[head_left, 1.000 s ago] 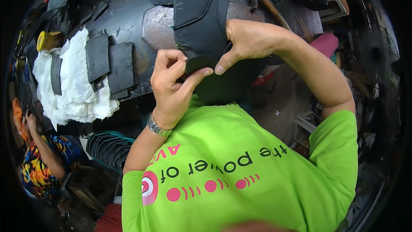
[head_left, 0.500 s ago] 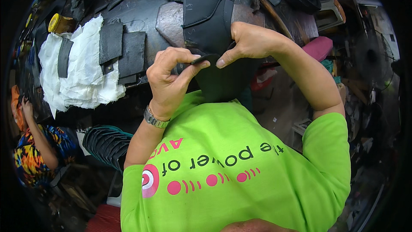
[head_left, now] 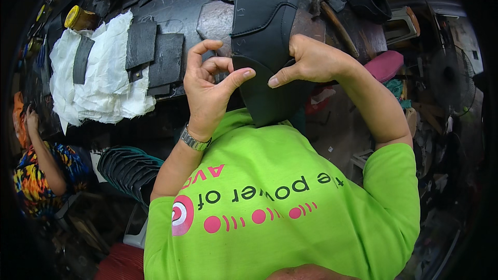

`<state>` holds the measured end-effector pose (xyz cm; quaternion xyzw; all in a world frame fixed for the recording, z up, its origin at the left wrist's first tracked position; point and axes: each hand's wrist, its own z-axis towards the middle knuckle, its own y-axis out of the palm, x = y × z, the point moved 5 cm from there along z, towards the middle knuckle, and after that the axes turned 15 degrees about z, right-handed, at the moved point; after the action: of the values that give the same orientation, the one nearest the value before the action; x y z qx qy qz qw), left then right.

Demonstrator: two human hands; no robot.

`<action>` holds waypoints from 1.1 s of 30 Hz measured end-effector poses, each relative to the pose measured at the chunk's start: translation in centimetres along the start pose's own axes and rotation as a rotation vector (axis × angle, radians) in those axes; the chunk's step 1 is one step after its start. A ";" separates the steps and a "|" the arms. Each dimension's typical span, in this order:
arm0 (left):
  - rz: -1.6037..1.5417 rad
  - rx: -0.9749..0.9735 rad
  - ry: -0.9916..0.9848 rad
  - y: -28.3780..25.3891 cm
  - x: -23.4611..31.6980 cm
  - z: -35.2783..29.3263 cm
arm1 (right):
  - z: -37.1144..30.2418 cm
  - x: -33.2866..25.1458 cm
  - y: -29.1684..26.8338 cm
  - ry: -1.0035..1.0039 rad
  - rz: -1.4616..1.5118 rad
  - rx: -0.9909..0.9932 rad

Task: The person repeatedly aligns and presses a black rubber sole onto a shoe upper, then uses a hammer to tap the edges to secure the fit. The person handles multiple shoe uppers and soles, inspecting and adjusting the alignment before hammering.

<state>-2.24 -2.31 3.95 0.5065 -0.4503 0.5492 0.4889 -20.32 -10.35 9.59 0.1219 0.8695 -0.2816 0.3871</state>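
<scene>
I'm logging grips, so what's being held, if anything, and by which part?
The right hand holds the black stitched piece by its near right edge, thumb on top. The left hand is open by its left edge, gripping nothing.

Right hand (head_left: 317, 62): fingers out of sight past the edge of the black stitched piece (head_left: 263, 21) | left hand (head_left: 207, 83) close by, whether its thumb touches, can't call it! | pale marks (head_left: 242, 10) there, too tiny to make out | green shirt (head_left: 321, 236) and red ribbed thing (head_left: 122, 263) chopped by the bottom edge | fan (head_left: 452, 80), far right, a blur
</scene>
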 end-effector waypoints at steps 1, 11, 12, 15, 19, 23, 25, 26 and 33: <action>-0.009 -0.020 -0.011 0.0 -0.1 0.0 | 0.1 0.2 0.2 0.009 0.019 0.001; -0.295 -0.107 -0.263 0.4 -1.8 0.3 | 0.6 1.4 0.8 -0.179 0.100 0.002; -0.313 -0.115 -0.262 0.5 -1.8 0.3 | 0.6 1.4 0.8 -0.178 0.124 -0.001; -0.369 -0.129 -0.275 0.8 -1.9 0.2 | 0.6 0.9 0.7 -0.163 0.058 0.011; -0.252 -0.102 -0.208 0.4 -1.5 0.9 | 0.6 0.1 0.2 -0.086 -0.070 0.003; 0.107 -0.126 0.035 -0.3 -0.5 3.4 | 1.6 -1.4 -0.8 -0.113 -0.130 -0.025; 0.091 -0.132 0.022 -0.3 -0.8 4.4 | 2.5 -1.4 -1.0 -0.087 -0.193 -0.040; 0.083 -0.078 0.085 -0.2 -0.7 5.0 | 2.6 -1.2 -2.0 -0.081 -0.355 0.058; 0.732 0.009 0.172 -0.4 -1.8 6.9 | -3.9 5.8 -7.0 -0.295 -0.752 1.009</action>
<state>-1.07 -9.26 2.71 0.2662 -0.5564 0.7300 0.2943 -29.52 -13.77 10.16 -0.0642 0.5512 -0.7859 0.2728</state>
